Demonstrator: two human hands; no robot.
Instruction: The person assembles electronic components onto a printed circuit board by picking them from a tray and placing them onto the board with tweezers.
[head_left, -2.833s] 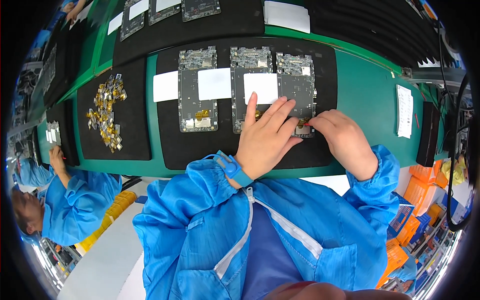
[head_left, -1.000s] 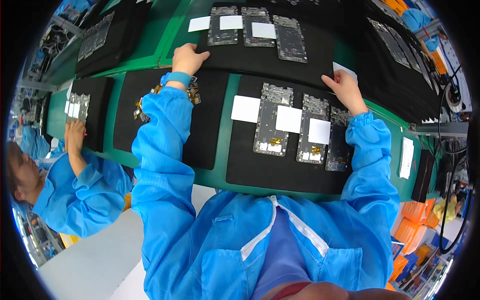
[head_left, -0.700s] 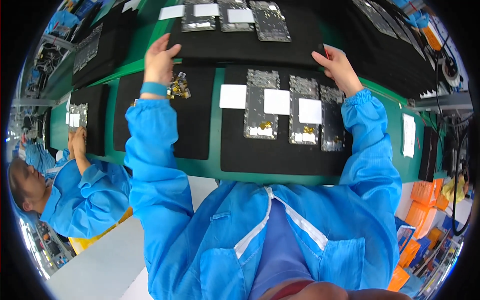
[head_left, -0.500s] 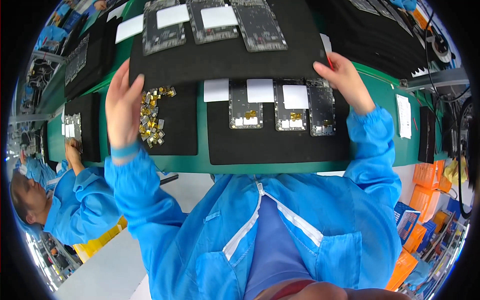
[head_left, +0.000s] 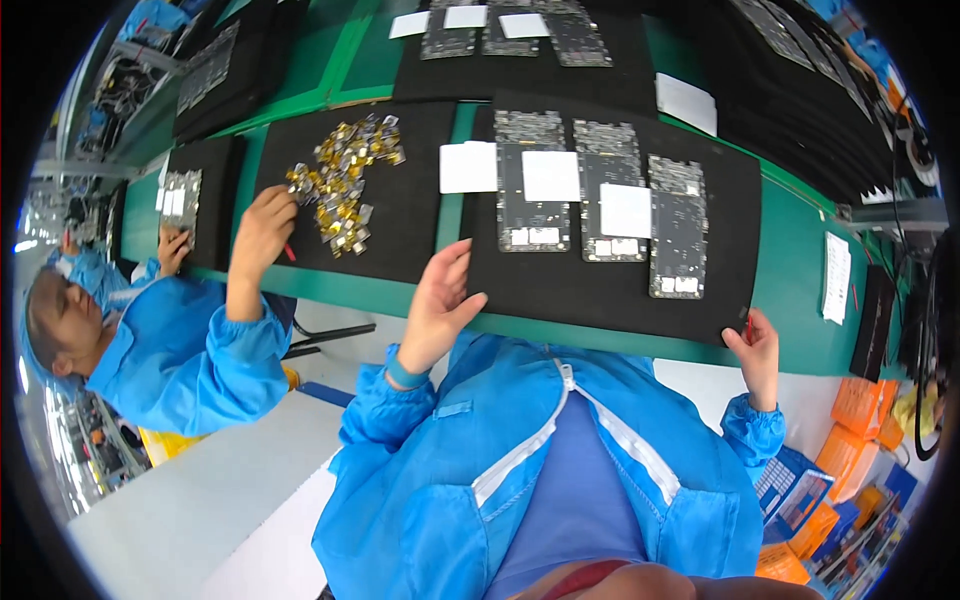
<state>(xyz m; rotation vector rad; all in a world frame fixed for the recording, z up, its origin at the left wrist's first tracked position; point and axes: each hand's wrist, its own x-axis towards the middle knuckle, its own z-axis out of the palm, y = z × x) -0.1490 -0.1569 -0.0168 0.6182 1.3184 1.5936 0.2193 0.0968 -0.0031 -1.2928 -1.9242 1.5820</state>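
On a black foam mat (head_left: 600,290) by the front edge of the table lie three long dark circuit boards (head_left: 678,235), overlapped or flanked by white cards (head_left: 550,176). My left hand (head_left: 442,305) is open by the mat's front left corner, thumb and fingers apart. At the front right corner my right hand (head_left: 757,355) is closed around a thin red tool (head_left: 749,325), mostly hidden by the fingers. Its fingertips are at the mat's edge; whether they also grip it, I cannot tell.
To the left, a co-worker's hand (head_left: 265,235) touches a pile of small gold and silver parts (head_left: 345,185) on another mat. A further mat with boards (head_left: 500,85) lies behind. Stacked black mats (head_left: 740,95) and a white paper (head_left: 837,278) are at the right.
The mat I held up in both hands appears lowered toward me, over the boards with gold tabs, now out of sight. My left hand has let go. A co-worker's hand reached the parts pile.
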